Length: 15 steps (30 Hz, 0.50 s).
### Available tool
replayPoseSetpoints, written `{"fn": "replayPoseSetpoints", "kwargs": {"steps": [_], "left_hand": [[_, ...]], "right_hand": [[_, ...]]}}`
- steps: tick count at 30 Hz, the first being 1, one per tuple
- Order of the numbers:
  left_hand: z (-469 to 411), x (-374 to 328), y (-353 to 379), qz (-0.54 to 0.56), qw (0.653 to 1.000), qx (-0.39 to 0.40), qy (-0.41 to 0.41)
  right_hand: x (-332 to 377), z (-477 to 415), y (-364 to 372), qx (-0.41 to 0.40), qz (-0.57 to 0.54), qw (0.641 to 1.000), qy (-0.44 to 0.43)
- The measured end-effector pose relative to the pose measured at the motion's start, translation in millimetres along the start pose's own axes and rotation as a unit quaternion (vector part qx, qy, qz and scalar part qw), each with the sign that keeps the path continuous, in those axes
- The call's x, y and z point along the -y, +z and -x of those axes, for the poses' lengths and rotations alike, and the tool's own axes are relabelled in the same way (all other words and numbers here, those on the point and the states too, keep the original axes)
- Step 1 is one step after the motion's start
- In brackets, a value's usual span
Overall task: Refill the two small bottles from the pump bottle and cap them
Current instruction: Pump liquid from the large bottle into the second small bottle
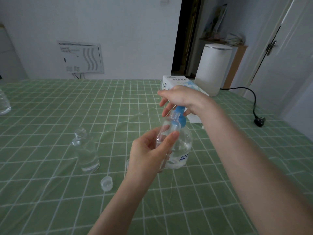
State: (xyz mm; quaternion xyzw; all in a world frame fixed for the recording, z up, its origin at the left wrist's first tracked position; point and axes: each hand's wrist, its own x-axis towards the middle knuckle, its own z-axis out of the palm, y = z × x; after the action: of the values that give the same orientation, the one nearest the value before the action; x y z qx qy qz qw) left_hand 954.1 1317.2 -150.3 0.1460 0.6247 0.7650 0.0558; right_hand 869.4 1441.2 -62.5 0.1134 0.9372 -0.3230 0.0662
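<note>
**A:** Your left hand (pixel 149 150) is wrapped round the tilted small bottle (pixel 165 131), with the thumb on the near side and the fingers curled behind it. You hold it off the table (pixel 50 209), near the middle and a little toward the right edge.

**B:** Its neck is uncapped and leans up toward the blue pump head (pixel 179 112). Your fingers cover the nozzle, so it isn't clear whether it touches the mouth.

**A:** Your right hand (pixel 179 99) lies palm down on that pump head. The fingers are loose and fairly straight, hanging over to the left, and the thumb sits beside the blue collar. You are pressing on it, not clasping it.

**B:** The pump bottle (pixel 183 146) stands upright on the green checked cloth, just behind the bottle you hold. There is clear liquid in its lower part.

**A:** The standing small bottle (pixel 85 150) is upright and uncapped. It is to the left of your left hand and apart from it.

**B:** One cap (pixel 106 183) lies on the cloth, nearer the near edge than that bottle and a little to its right. Something small and round shows at your left wrist, but too little of it shows to say what it is.

**A:** At the far edge, behind your right hand, sits a tissue box (pixel 176 81). A white canister (pixel 211 70) stands beside it, toward the far right corner.

**B:** A black cord with its plug (pixel 259 122) lies along the right edge. Part of a clear bottle (pixel 4 106) shows at the left edge.
</note>
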Motion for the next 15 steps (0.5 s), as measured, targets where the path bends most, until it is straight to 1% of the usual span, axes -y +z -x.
{"fn": "replayPoseSetpoints", "kwargs": {"steps": [3,7,15], "left_hand": [[-0.3,-0.3,0.1,-0.002,1.0,-0.004,-0.002],[-2.0,0.8,-0.6,0.001,1.0,-0.009,-0.01],[0.8,0.2,-1.2,-0.003,1.0,0.028,-0.011]], "right_hand": [[-1.7,-0.3,2.5,0.006,-0.003,1.0,0.012],[-2.1,0.3,4.9,0.009,0.006,1.0,0.008],[-6.0,-0.4,9.2,0.022,0.003,1.0,0.014]]}}
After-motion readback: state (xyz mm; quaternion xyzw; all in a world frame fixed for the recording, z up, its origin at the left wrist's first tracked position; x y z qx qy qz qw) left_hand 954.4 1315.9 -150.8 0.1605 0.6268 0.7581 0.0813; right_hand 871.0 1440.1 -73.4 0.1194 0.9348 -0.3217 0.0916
